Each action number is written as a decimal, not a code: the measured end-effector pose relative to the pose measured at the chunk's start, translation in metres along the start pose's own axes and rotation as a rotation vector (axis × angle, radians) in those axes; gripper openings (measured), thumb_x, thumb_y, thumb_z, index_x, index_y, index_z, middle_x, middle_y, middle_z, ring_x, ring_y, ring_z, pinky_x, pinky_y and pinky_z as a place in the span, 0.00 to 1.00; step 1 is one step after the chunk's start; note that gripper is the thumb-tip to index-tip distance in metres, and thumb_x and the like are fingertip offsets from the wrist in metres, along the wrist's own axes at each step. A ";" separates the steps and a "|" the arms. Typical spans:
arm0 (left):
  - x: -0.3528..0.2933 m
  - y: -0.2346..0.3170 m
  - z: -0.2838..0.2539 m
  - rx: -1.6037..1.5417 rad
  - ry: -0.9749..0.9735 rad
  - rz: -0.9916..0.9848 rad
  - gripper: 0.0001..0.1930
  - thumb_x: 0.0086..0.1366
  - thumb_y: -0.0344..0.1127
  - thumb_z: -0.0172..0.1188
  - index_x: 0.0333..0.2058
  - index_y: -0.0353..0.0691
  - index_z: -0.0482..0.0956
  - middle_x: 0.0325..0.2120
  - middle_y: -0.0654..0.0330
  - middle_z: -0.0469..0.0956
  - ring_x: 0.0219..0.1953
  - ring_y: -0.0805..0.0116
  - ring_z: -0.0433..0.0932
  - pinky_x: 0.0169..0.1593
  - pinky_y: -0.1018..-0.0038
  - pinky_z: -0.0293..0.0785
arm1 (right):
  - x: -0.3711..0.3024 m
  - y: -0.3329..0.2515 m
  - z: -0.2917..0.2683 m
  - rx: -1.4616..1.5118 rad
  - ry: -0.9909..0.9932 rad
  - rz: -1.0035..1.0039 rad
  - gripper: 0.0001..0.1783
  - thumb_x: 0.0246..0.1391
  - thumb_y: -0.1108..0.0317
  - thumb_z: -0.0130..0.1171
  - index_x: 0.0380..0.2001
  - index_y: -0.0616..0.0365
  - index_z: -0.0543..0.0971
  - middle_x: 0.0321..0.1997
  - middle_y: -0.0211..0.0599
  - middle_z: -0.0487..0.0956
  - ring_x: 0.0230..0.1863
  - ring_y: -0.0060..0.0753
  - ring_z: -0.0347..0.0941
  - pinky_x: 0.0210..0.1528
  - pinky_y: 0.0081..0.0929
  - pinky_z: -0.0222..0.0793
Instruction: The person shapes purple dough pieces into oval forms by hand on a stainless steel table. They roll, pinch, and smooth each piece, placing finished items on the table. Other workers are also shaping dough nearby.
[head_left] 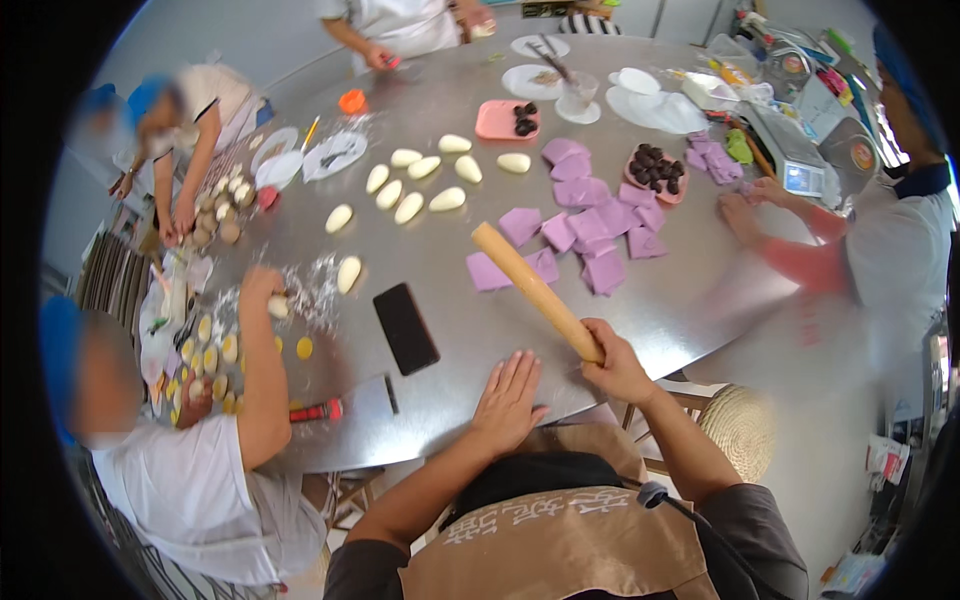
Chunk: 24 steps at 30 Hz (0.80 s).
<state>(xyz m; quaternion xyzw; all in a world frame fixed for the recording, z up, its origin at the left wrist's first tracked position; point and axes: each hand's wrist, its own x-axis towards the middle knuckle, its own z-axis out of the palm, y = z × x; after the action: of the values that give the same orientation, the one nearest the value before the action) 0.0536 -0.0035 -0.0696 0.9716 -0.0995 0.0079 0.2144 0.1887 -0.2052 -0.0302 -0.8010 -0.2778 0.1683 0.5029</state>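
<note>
My right hand (617, 364) is wrapped round the near end of a wooden rolling pin (535, 290), which tilts up and away to the left. Flat on the steel table (450, 330), my left hand (507, 400) has its fingers stretched out and holds nothing. A black phone (406, 328) lies just beyond it to the left. Purple dough pieces (592, 232) spread past the rolling pin's far end, some partly behind it. Several white oval dough pieces (409, 207) lie further off, left of centre. A dough scraper (340, 408) with a red handle rests left of my left hand.
Two pink trays (497, 121) hold dark balls. A scale (800, 175) stands at the right edge beside a co-worker (880, 220). At the left, another co-worker (200, 480) reaches over yellow-and-white pieces (210, 355). More people work at the far side. A woven stool (737, 432) stands right of me.
</note>
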 end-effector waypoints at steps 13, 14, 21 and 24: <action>-0.010 -0.028 -0.058 0.140 0.472 -0.230 0.26 0.64 0.40 0.57 0.60 0.39 0.71 0.65 0.42 0.61 0.69 0.46 0.57 0.69 0.50 0.50 | -0.006 -0.006 0.001 -0.728 -0.342 -0.269 0.24 0.47 0.66 0.64 0.50 0.48 0.74 0.47 0.36 0.77 0.52 0.42 0.73 0.54 0.41 0.67; -0.009 -0.038 -0.045 0.189 0.398 -0.249 0.26 0.65 0.41 0.56 0.60 0.39 0.71 0.65 0.42 0.60 0.69 0.46 0.57 0.70 0.50 0.50 | -0.007 -0.009 0.006 -0.766 -0.336 -0.275 0.23 0.49 0.63 0.63 0.51 0.48 0.75 0.50 0.37 0.76 0.55 0.43 0.71 0.58 0.44 0.64; 0.034 -0.060 -0.042 0.248 0.353 -0.348 0.28 0.68 0.45 0.54 0.65 0.45 0.67 0.68 0.42 0.58 0.71 0.46 0.55 0.71 0.51 0.47 | 0.037 0.006 0.037 -0.960 0.117 -0.226 0.30 0.60 0.46 0.53 0.59 0.50 0.72 0.66 0.49 0.65 0.70 0.55 0.57 0.69 0.61 0.46; 0.044 -0.064 -0.041 0.285 0.407 -0.316 0.28 0.67 0.44 0.54 0.64 0.43 0.67 0.67 0.40 0.59 0.68 0.43 0.59 0.69 0.50 0.51 | 0.048 0.012 0.045 -0.996 0.155 -0.230 0.29 0.61 0.46 0.53 0.59 0.50 0.72 0.68 0.49 0.64 0.70 0.54 0.57 0.69 0.61 0.47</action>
<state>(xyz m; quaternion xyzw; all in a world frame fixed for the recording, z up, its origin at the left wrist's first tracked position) 0.1103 0.0619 -0.0566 0.9738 0.1002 0.1833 0.0901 0.2057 -0.1479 -0.0604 -0.9177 -0.3724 -0.1003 0.0950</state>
